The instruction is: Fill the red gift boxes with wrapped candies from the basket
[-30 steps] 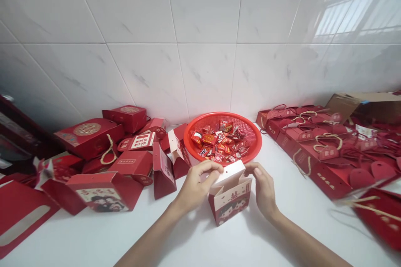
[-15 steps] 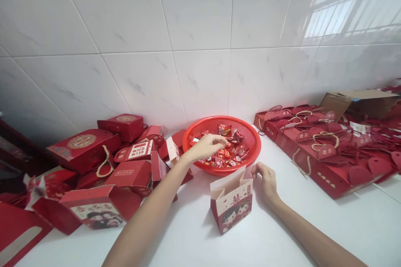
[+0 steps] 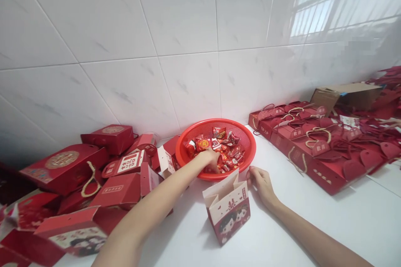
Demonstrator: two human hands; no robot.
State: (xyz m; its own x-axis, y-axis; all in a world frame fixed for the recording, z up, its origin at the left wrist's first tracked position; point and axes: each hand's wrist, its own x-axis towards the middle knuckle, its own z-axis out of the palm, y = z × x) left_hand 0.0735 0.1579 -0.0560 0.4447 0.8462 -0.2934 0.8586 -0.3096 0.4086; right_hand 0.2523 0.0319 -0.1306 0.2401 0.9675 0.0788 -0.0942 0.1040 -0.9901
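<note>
My left hand is down in a red plastic basket, fingers bent among wrapped candies. Its fingertips are hidden, so I cannot tell if they hold one. Just in front of the basket stands a small red and cream paper gift box, upright with its top flaps apart and a cartoon couple printed on the front. My right hand rests on the white table beside the box's upper right corner. Its fingers are curled closed with nothing visible in them; whether they touch the box is unclear.
On the left, red gift boxes lie in a loose pile, close to my left forearm. Rows of folded red boxes with rope handles fill the right side, with a brown cardboard box behind. A tiled wall runs along the back.
My left hand has lowered from above the basket into the candies. My right hand stays beside the gift box. The view has shifted slightly to the right.
</note>
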